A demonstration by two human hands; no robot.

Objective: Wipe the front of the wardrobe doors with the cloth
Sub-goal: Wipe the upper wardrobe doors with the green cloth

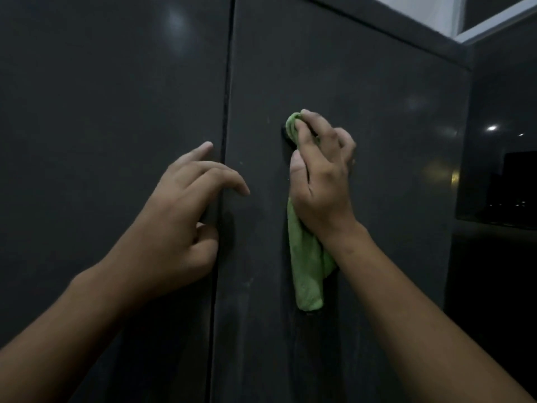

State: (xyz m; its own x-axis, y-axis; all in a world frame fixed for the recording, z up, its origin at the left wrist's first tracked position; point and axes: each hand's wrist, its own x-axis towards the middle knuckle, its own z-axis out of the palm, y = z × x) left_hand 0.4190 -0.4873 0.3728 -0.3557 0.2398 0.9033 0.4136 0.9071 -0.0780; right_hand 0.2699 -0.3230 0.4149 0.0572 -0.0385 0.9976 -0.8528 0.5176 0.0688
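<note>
Two dark grey wardrobe doors fill the view, the left door (110, 112) and the right door (363, 126), split by a thin vertical gap. My right hand (322, 181) grips a green cloth (308, 266) and presses its upper end against the right door, over a small dark handle that is mostly hidden. The rest of the cloth hangs down below my wrist. My left hand (180, 225) rests on the left door beside the gap, fingers spread and holding nothing.
A dark glossy side panel (499, 141) stands at right angles on the right, reflecting small lights. A white ceiling strip (436, 10) shows above the wardrobe top. Faint streaks mark the right door lower down.
</note>
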